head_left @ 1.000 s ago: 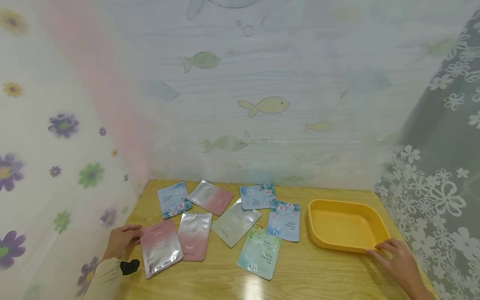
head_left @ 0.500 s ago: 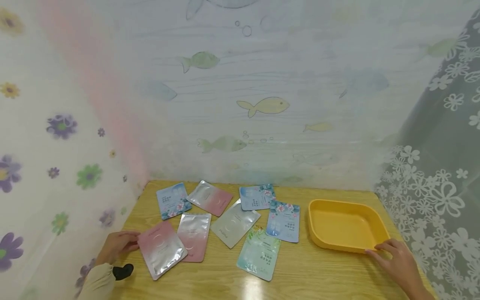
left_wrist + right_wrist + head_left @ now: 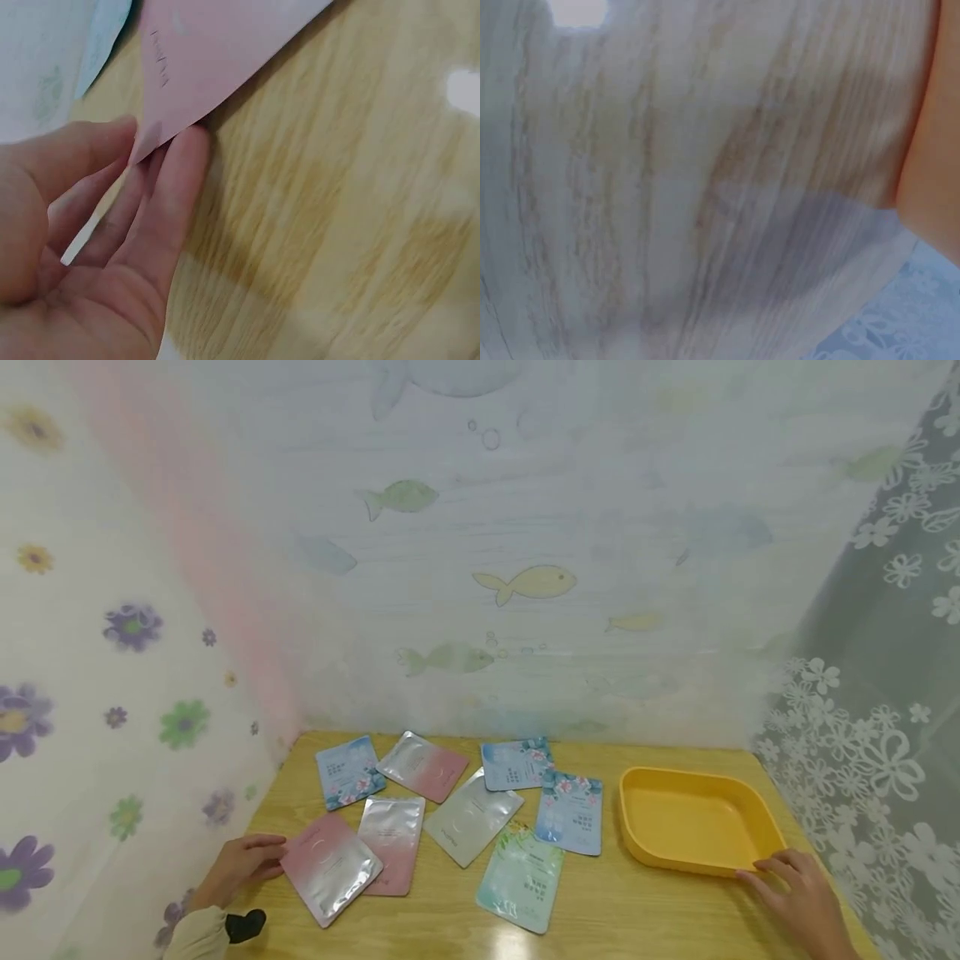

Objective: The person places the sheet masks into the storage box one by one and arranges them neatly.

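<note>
My left hand (image 3: 242,866) pinches one corner of a pink-and-silver foil sheet-mask packet (image 3: 332,868) at the table's left. In the left wrist view, the thumb lies on one side of the pink corner (image 3: 187,67) and fingers on the other. That packet overlaps a second pink-and-silver one (image 3: 392,839). At the right, my right hand (image 3: 806,897) holds the near right corner of a yellow tray (image 3: 693,864), thumb outside the wall and fingertips on the rim. The right wrist view shows only a strip of skin (image 3: 934,165) and tabletop; the fingers are hidden.
More packets lie flat on the wooden table (image 3: 420,935): pink-silver (image 3: 423,766), cream (image 3: 474,818), green (image 3: 522,878) and blue floral ones (image 3: 350,772), (image 3: 517,763), (image 3: 570,812). Printed curtains (image 3: 525,693) hang along the back and sides.
The held packet has turned, its near end swinging to the right over the neighbouring packet. My left hand has shifted slightly left. The right hand still holds the tray; the head view has tilted slightly.
</note>
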`<move>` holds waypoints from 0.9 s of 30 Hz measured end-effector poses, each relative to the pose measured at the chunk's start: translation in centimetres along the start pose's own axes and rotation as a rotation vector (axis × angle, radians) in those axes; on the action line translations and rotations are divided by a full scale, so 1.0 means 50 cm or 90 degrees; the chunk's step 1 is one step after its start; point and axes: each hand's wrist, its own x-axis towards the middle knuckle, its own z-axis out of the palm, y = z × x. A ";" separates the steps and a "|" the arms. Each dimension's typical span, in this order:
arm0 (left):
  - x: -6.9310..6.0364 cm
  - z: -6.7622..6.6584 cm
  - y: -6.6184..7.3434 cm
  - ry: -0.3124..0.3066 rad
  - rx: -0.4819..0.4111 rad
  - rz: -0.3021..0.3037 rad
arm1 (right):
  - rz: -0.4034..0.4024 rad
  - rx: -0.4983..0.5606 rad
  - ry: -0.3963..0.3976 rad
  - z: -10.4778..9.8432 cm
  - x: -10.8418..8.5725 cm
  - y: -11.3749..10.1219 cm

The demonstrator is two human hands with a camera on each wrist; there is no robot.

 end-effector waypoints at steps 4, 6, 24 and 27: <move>-0.005 0.012 -0.005 0.018 0.005 0.015 | -0.019 0.007 0.035 0.000 -0.008 0.000; -0.003 0.016 -0.009 0.032 0.021 0.014 | -0.025 0.008 0.042 0.002 -0.009 0.001; -0.029 0.013 -0.022 0.058 0.038 -0.022 | -0.029 0.003 0.002 -0.005 -0.008 0.014; -0.036 0.015 -0.021 0.057 0.014 -0.043 | -0.028 0.000 -0.003 -0.008 -0.005 0.016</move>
